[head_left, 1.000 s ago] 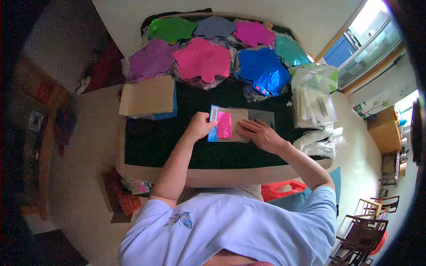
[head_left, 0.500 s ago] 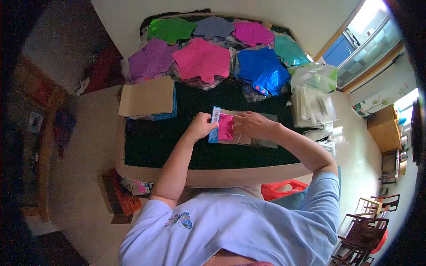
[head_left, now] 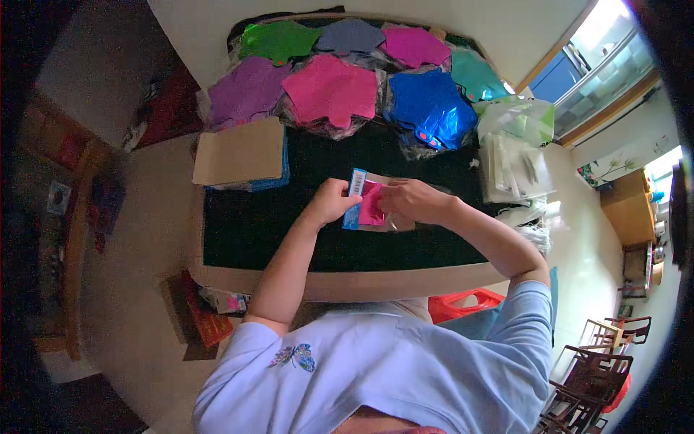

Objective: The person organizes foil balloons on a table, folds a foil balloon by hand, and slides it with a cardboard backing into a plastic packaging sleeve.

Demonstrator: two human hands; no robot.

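Observation:
My left hand (head_left: 330, 203) pinches the left edge of a card (head_left: 353, 194) that has a blue strip with a barcode. A shiny pink piece (head_left: 371, 205) lies on the card beside the strip. My right hand (head_left: 416, 202) is closed at the right part of the card, its fingertips at the clear plastic sleeve (head_left: 400, 222) and the pink piece's right edge. What those fingertips pinch is partly hidden. The card rests over the dark green table mat (head_left: 311, 242).
A stack of brown cards (head_left: 241, 153) lies left. Behind are pink (head_left: 331, 88), blue (head_left: 431, 105), purple (head_left: 247, 90), green (head_left: 279, 40) and other coloured sheets in plastic. Clear bags (head_left: 512, 168) and white strings (head_left: 533, 235) sit at the right.
My right hand has gone from lying flat on the card to closed near the pink piece. The clear sleeve that stuck out to the right is now drawn in toward the card.

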